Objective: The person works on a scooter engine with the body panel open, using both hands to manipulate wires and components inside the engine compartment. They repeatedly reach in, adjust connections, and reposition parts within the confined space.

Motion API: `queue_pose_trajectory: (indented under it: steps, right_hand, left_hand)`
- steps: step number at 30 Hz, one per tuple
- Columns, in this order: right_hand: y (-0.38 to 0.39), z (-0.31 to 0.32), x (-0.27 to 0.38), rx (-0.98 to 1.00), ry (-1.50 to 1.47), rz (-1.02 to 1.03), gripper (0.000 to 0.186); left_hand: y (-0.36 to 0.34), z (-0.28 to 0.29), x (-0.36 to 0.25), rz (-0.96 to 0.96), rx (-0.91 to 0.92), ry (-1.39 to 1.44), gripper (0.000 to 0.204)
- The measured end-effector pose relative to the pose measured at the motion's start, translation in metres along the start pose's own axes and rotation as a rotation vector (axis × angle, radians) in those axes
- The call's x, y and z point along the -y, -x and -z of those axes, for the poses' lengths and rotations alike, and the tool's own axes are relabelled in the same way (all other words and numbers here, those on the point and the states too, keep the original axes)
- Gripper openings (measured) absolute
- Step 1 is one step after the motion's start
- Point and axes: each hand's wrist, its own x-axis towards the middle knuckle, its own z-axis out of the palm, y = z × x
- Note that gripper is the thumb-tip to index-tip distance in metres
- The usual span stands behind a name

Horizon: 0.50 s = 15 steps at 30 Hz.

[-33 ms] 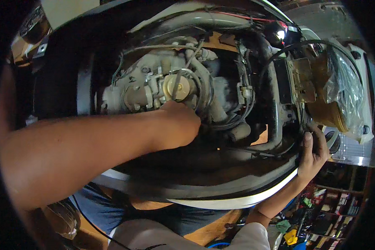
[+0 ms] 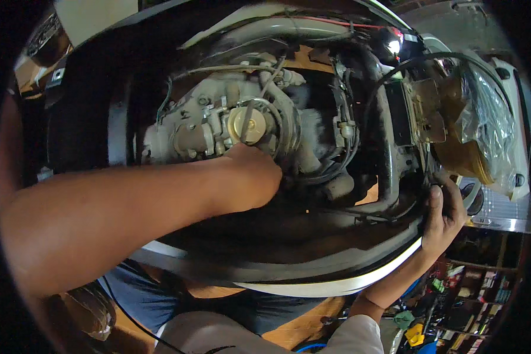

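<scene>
My left hand point(image 2: 251, 177) is a closed fist just below a round brass-coloured cap point(image 2: 249, 125) on the grimy engine. A thin grey metal strip point(image 2: 246, 125) crosses the cap and runs down to the fist; my fingertips are hidden behind the back of the hand. At the right end of the opening, my right hand point(image 2: 445, 212) has its fingers bent and its thumb up against the dark frame end, beside a cable and bracket. What those fingers grip is too dark to make out. Grey metal engine parts point(image 2: 194, 137) lie left of the cap.
A black-and-white vehicle body point(image 2: 336, 286) surrounds the opening. Hoses and wires point(image 2: 351, 130) run beside a dark frame tube point(image 2: 389, 159). A black cable point(image 2: 442, 56) arches over a plastic-wrapped part point(image 2: 492, 127). At the lower right stand cluttered shelves point(image 2: 478, 295).
The view has shifted very slightly. Both hands keep the same places and the same grip.
</scene>
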Motion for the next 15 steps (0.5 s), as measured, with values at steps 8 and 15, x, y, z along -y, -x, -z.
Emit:
queue_pose_trajectory:
  steps: [8, 15]
  right_hand:
    - [0.0016, 0.002, 0.001, 0.008, -0.033, 0.015, 0.031]
    - [0.0037, 0.0059, -0.006, 0.006, 0.079, 0.082, 0.044]
  left_hand:
    - [-0.0028, 0.0048, -0.004, 0.076, 0.119, -0.027, 0.021]
    - [-0.0054, 0.0073, -0.0039, 0.151, 0.121, 0.072, 0.027]
